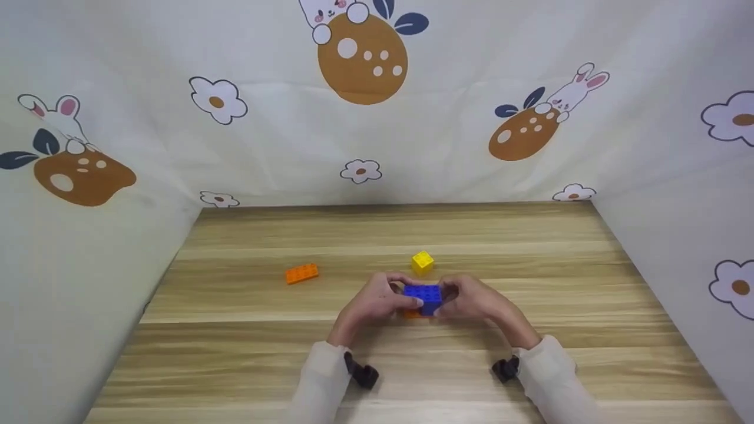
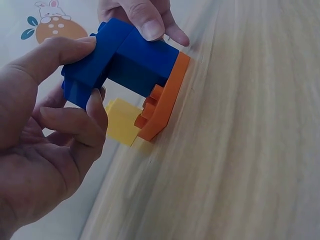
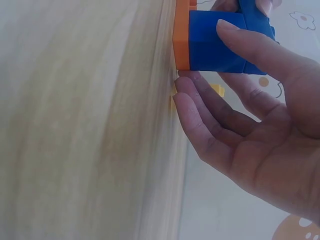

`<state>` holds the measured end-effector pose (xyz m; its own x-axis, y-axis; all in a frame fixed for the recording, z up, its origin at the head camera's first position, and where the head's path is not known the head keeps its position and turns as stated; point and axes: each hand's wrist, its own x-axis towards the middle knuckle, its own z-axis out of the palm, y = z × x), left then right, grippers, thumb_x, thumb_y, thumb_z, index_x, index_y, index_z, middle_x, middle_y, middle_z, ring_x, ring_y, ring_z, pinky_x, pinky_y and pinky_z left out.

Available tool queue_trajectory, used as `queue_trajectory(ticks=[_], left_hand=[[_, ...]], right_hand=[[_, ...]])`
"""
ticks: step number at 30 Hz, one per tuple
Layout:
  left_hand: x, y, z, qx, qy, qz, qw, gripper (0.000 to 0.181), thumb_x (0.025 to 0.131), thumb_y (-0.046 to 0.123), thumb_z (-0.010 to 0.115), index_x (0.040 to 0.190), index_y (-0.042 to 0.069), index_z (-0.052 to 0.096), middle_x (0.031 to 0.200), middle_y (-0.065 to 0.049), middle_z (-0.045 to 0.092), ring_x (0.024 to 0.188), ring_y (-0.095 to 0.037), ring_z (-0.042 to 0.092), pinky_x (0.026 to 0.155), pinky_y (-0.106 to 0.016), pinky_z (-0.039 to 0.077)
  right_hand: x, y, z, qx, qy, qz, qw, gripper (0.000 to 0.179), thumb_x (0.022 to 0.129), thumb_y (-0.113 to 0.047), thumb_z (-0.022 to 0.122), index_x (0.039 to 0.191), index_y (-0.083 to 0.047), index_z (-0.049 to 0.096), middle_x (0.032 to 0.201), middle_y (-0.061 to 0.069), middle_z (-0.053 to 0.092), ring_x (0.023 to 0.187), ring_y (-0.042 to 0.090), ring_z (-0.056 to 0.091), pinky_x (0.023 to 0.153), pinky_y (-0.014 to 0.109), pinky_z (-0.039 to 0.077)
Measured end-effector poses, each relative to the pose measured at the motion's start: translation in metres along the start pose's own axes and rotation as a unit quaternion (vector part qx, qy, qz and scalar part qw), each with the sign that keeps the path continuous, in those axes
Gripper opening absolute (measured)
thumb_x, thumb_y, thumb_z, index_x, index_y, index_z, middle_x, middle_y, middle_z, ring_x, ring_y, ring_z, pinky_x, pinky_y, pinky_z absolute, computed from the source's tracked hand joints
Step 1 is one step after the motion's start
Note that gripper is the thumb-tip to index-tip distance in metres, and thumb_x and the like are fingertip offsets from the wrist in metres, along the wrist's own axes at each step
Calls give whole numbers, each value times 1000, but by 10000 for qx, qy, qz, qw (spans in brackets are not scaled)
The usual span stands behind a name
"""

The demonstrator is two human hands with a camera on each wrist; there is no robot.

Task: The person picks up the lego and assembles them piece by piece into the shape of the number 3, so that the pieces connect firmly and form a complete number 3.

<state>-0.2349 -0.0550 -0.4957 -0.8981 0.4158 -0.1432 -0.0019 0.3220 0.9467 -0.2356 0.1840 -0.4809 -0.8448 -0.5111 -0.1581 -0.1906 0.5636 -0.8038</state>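
Observation:
My left hand pinches a flat blue studded toy brick between thumb and fingers. That brick lies on top of a thicker blue toy brick and juts out past it on the left hand's side. Below them is an orange studded toy brick, close to the tabletop, with a few studs uncovered. From the other side, my right hand holds the blue bricks, its thumb against the thicker one. Its lower fingers reach under the stack's side. The right index finger's contact is partly hidden.
A yellow toy brick stands just beyond the hands. Farther left lies a second orange brick. The wooden tabletop is bordered at the back and sides by a patterned cloth.

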Motion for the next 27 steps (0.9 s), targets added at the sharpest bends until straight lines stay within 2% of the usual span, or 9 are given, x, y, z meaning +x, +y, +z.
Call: queue_trajectory(ticks=[7,12,15,20,22,27], left_hand=[[0,-2,2,-135,91,-109,9998,31,83,24,82,114,24,75,93,-8,64,65,-14,52,52,-22,45],[-2,-7,1,-287,74,-95,9995,39,83,25,83,120,22,72,104,-9,68,78,-15,60,62,-27,54],[-5,-11,-2,-326,-77,-23,9994,46,83,26,82,127,19,68,118,-10,68,96,-18,65,77,-29,58],[-13,-14,-13,-776,-647,53,9949,53,90,25,76,138,12,59,135,-16,63,118,-25,64,94,-37,58],[-14,-14,-16,-984,-778,27,9921,53,92,23,73,140,10,56,139,-18,60,121,-28,64,95,-40,58],[-12,-18,-15,-1243,-754,-130,9893,49,93,20,72,139,7,57,137,-20,62,116,-29,67,93,-40,59]], right_hand=[[1,-1,-1,-99,-1,70,9999,25,78,-8,83,98,-4,68,100,13,73,90,20,65,87,40,57],[0,-1,0,-250,54,104,9996,26,77,-9,83,97,-5,67,99,11,72,90,21,65,88,42,56],[0,-1,1,-284,40,11,9996,26,77,-8,83,98,-5,66,100,12,72,91,21,65,88,42,56],[-1,-2,1,-209,39,62,9998,25,78,-7,82,98,-6,66,99,11,71,91,21,63,87,41,55],[-1,-2,2,-205,25,25,9998,25,78,-8,81,98,-7,66,99,11,71,90,21,63,87,40,54],[-2,-1,1,-190,45,-172,9997,25,77,-7,81,97,-5,65,97,12,70,88,21,61,83,37,53]])
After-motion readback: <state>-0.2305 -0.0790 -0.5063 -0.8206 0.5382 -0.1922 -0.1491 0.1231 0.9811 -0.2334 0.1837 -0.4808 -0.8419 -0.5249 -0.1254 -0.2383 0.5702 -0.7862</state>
